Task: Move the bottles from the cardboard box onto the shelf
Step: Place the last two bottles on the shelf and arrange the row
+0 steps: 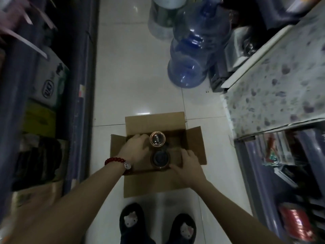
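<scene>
An open cardboard box [154,184] sits on the white tiled floor in front of my feet. Two bottles stand in it, seen from above: one with a shiny metallic cap [157,139] and, nearer me, one with a dark cap [160,159]. My left hand [135,150], with a red bead bracelet on the wrist, reaches into the box and curls against the left side of the bottles. My right hand [189,163] wraps around the right side of the dark-capped bottle. The bottles' bodies are hidden below their caps.
Shelves with packaged goods [49,85] run along the left. A speckled counter [274,85] and shelves with goods [290,164] stand on the right. Large blue water jugs [190,64] stand on the floor beyond the box. My slippers [156,224] are just behind the box.
</scene>
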`<state>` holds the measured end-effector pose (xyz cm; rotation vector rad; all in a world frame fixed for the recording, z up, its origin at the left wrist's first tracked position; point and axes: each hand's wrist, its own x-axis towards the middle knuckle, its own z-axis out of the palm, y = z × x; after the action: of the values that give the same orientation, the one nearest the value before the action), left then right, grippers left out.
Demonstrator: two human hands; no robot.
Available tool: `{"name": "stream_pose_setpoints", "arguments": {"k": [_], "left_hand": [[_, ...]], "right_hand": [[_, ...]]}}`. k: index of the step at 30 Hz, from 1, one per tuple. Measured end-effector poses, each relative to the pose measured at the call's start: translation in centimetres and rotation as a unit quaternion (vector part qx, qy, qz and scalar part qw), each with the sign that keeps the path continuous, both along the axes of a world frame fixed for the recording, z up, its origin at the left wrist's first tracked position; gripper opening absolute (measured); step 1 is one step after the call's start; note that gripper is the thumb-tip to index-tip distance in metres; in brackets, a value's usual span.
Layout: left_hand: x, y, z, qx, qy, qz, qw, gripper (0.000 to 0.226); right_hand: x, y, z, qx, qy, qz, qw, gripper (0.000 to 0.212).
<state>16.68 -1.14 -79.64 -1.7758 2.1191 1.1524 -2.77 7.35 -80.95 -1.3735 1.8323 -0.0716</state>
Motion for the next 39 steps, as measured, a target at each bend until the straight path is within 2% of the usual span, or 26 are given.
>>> {"name": "stream_pose_setpoints", "arguments": {"k": [4,9,13,15,20,25,30,35,39], "left_hand": [[-0.7,0.1,-6.2,-0.018,0.102,0.074,0.992,0.041],[-1.7,-0.6,-11.1,-0.048,0.149,0.096,0.983,0.047],[-1.9,-1.1,-14.9,-0.014,0.189,0.087,0.978,0.046],[-2.3,-1.2,-16.0,-0.011,0.219,0.108,0.97,0.044],[-2.1,-1.3,-17.0,-0.018,0.254,0.132,0.958,0.044],[-1.5,-0.5,-17.9,-0.018,0.243,0.107,0.964,0.063],[-2.0,0.0,-19.0,-0.095,0.187,0.087,0.974,0.09],[-2.7,0.4,-17.7,-0.151,0.18,0.114,0.965,0.083],[-2.6,0.7,-13.4,-0.142,0.185,0.119,0.965,0.088]], "right_hand": [[1.6,1.1,-6.5,-0.062,-0.029,-0.07,0.995,0.073],[4.3,1.9,-12.0,-0.105,-0.1,-0.121,0.982,0.102],[5.9,2.1,-15.1,-0.136,-0.05,-0.083,0.986,0.124],[6.1,2.0,-16.5,-0.146,-0.045,-0.074,0.986,0.12],[4.7,1.7,-17.9,-0.172,-0.083,-0.132,0.973,0.084],[1.5,0.3,-17.3,-0.205,-0.057,-0.195,0.957,0.083],[-0.1,-1.7,-16.9,-0.208,-0.066,-0.189,0.957,0.081],[-0.4,-2.0,-16.0,-0.217,-0.07,-0.182,0.956,0.082],[-0.6,-2.1,-12.1,-0.23,-0.074,-0.182,0.953,0.076]]}}
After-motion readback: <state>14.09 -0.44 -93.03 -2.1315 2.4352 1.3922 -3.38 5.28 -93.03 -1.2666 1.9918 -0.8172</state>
